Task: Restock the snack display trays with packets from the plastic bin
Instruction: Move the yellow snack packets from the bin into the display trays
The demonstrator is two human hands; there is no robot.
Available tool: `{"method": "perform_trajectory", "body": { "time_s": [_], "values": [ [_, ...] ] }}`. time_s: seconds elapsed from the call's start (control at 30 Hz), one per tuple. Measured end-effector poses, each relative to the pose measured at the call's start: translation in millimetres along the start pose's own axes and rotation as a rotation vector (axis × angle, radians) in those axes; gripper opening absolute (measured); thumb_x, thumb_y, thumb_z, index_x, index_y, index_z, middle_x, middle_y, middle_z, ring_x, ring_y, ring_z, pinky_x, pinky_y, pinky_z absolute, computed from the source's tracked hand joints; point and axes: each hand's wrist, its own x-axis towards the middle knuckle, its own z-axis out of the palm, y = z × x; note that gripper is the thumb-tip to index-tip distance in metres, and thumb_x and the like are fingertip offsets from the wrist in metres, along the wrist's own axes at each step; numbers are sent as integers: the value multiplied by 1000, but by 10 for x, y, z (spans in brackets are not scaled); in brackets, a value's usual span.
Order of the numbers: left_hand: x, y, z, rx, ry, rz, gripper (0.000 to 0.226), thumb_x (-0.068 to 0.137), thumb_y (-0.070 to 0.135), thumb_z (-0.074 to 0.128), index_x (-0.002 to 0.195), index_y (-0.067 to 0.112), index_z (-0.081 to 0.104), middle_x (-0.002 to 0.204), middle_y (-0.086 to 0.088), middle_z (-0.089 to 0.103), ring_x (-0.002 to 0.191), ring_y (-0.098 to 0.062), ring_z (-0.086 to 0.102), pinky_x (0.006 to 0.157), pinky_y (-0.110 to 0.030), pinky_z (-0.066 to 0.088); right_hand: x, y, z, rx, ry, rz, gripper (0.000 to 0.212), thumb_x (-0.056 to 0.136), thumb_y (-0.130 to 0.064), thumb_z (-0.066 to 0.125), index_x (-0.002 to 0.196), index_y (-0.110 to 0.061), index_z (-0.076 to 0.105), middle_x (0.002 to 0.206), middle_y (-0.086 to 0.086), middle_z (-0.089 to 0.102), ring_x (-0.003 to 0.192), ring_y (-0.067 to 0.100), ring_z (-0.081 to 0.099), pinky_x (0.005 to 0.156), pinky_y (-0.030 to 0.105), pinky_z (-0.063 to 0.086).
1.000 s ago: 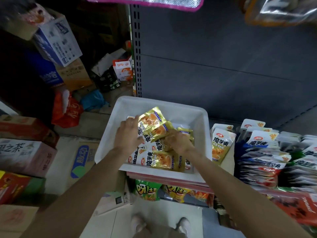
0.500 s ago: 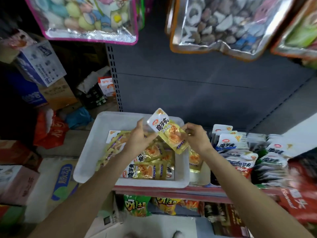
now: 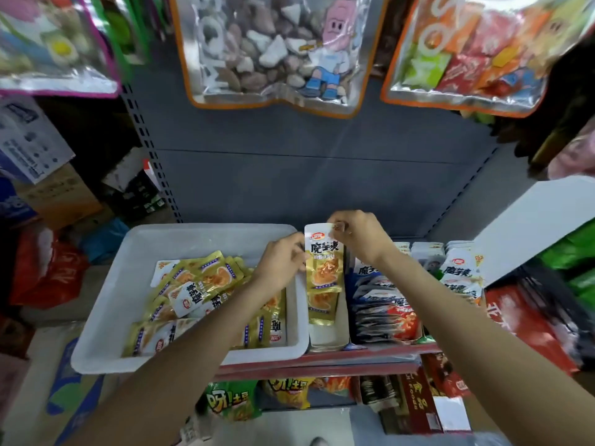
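Note:
A white plastic bin (image 3: 106, 317) sits on the red-edged shelf and holds several gold snack packets (image 3: 199, 284). Just right of it stands a narrow display tray (image 3: 328, 338), mostly bare at its front. Both hands hold a gold and white packet (image 3: 323, 262) upright over that tray. My left hand (image 3: 281, 262) pinches the packet's left edge. My right hand (image 3: 357, 236) pinches its top right corner. Another gold packet (image 3: 322, 305) lies in the tray below it.
Right of the narrow tray stand trays of blue and white packets (image 3: 386, 304) and a white box (image 3: 528, 226). Large snack bags (image 3: 273, 49) hang overhead. Cardboard boxes (image 3: 58, 194) and a red bag (image 3: 45, 268) crowd the left. Chip bags (image 3: 231, 400) fill the lower shelf.
Both hands lifted a gold packet out of the bin and carried it right, over the narrow tray. The packet turned upright. The camera tilted up, showing more of the hanging bags.

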Motion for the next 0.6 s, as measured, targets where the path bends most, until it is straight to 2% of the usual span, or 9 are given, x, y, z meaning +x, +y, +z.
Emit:
{"method": "perform_trajectory", "body": {
  "time_s": [0.03, 0.1, 0.23, 0.37, 0.43, 0.5, 0.6],
  "values": [
    [20, 11, 26, 21, 10, 2, 10, 92, 7, 56, 85, 13, 52, 74, -1, 65, 62, -4, 62, 61, -20, 44, 14, 30, -11, -44, -9, 16, 9, 88, -12, 61, 95, -14, 66, 83, -1, 59, 77, 20, 55, 69, 28, 42],
    [65, 6, 77, 69, 35, -10, 6, 90, 8, 59, 86, 11, 56, 77, 1, 65, 67, -8, 61, 63, -20, 44, 30, 77, -18, -129, -33, 38, 5, 88, -15, 60, 90, -16, 65, 83, 6, 64, 77, 26, 58, 66, 30, 45],
    [140, -23, 182, 144, 12, -72, 4, 87, 7, 62, 90, 5, 60, 79, 1, 61, 72, -10, 56, 60, -16, 42, 32, 98, 51, -386, -181, 53, 16, 89, -12, 51, 97, -17, 64, 96, 9, 66, 87, 31, 60, 66, 29, 40],
    [218, -12, 233, 187, -12, -128, 10, 85, 9, 65, 86, 9, 55, 79, -10, 64, 76, -21, 60, 70, -31, 49, 32, 62, 145, -534, -237, 4, 27, 89, -2, 44, 105, -15, 61, 106, 9, 65, 99, 30, 59, 78, 29, 34],
    [235, -34, 225, 182, 7, -135, 10, 85, 10, 65, 91, 10, 58, 83, -7, 64, 78, -18, 59, 71, -27, 47, 44, 61, 149, -520, -244, -2, 27, 89, -2, 45, 107, -15, 60, 108, 8, 64, 100, 29, 58, 77, 28, 31],
    [222, -70, 191, 127, 50, -139, 13, 85, 9, 66, 97, 8, 62, 88, -5, 66, 79, -13, 58, 71, -17, 44, 60, 71, 154, -469, -221, -27, 25, 90, -9, 50, 111, -19, 59, 111, 6, 62, 100, 27, 58, 76, 27, 33],
    [132, -160, 55, 78, 146, -125, 14, 84, 7, 65, 98, 7, 64, 88, -3, 67, 79, -10, 59, 66, -6, 40, 94, 22, 228, -308, -220, -63, 26, 89, -16, 57, 115, -19, 60, 113, 5, 60, 102, 25, 59, 82, 31, 47]
  ]
}}
